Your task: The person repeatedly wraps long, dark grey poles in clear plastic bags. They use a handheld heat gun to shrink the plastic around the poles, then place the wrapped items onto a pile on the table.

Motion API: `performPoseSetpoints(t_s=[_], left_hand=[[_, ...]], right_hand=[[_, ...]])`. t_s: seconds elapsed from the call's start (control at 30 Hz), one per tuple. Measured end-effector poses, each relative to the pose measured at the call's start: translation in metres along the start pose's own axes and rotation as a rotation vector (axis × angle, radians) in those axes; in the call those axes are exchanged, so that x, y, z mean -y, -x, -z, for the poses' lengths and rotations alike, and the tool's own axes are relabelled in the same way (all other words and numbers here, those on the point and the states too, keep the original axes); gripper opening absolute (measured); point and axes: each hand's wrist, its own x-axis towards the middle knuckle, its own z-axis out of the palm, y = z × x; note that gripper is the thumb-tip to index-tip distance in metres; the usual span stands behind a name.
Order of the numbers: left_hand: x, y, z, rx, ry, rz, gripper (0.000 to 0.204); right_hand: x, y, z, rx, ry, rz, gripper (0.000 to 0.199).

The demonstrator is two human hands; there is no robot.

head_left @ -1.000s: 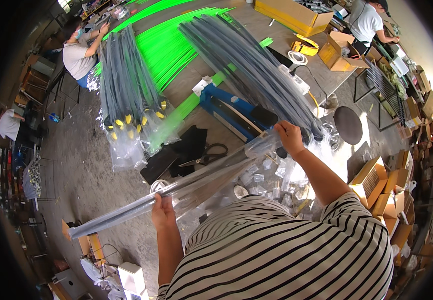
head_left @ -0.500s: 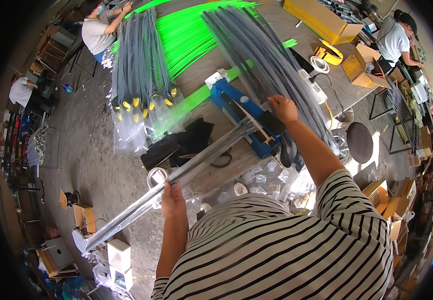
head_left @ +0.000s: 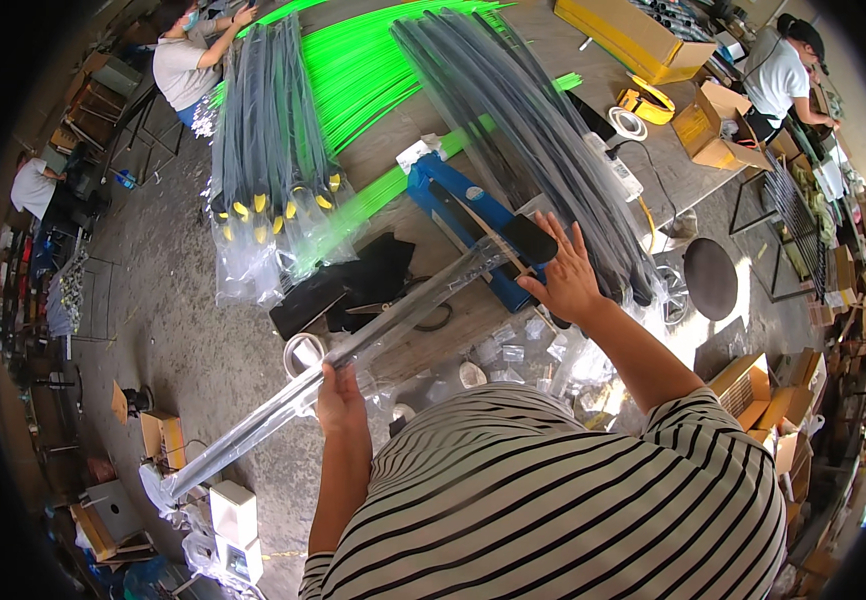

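A long clear plastic sleeve (head_left: 243, 428) with something slim and greyish inside slants from the lower left up to a blue heat sealer (head_left: 490, 207) on the table. My left hand (head_left: 341, 398) is closed around the sleeve at about its middle. The sleeve's upper end lies across the sealer, under its arm. Over the sealer's dark handle end (head_left: 531, 240) lies my right hand (head_left: 571, 280), open, its fingers spread and touching or just above it. Black scissors (head_left: 435, 316) and a black sheet (head_left: 378, 270) are partly behind the sleeve.
Bagged dark strips with yellow ends (head_left: 263, 130) lie far left, more bagged dark strips (head_left: 513, 120) to the right. Bright green rods (head_left: 358, 70) spread between them. A tape roll (head_left: 305, 353), yellow tool (head_left: 648, 100) and open carton (head_left: 718, 125) are around. Co-workers stand beyond.
My right hand has gone from curled fingers at the sealer's handle to spread, flattened fingers, a little lower. My left hand still holds the sleeve. The view has shifted slightly.
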Motion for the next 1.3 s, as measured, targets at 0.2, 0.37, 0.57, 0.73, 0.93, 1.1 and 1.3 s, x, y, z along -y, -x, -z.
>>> performPoseSetpoints(t_s=[0.2,0.37,0.57,0.73,0.93,1.1,1.3], left_hand=[[0.005,-0.004,0.003,0.01,0.035,0.028,0.017],[0.008,0.006,-0.005,-0.072,0.057,0.059,0.015],[0.009,0.009,-0.005,-0.1,0.1,0.064,0.016],[0.013,0.005,0.002,-0.048,0.092,0.069,0.017],[0.014,0.018,-0.003,-0.038,0.063,0.08,0.019],[0.015,0.02,-0.002,-0.026,0.04,0.087,0.021],[0.015,0.026,-0.009,-0.006,0.0,0.08,0.023]], right_hand=[[0.007,0.009,0.006,0.009,-0.02,0.023,0.065],[0.017,0.015,0.022,-0.393,-0.236,-0.022,0.058],[0.026,0.019,0.044,-0.457,-0.12,0.092,0.05],[0.03,0.021,0.041,-0.484,-0.112,0.08,0.039],[0.028,0.023,0.038,-0.47,-0.103,0.095,0.038],[0.025,0.025,0.032,-0.465,-0.11,0.098,0.036],[0.014,0.03,0.001,-0.453,-0.076,0.11,0.031]])
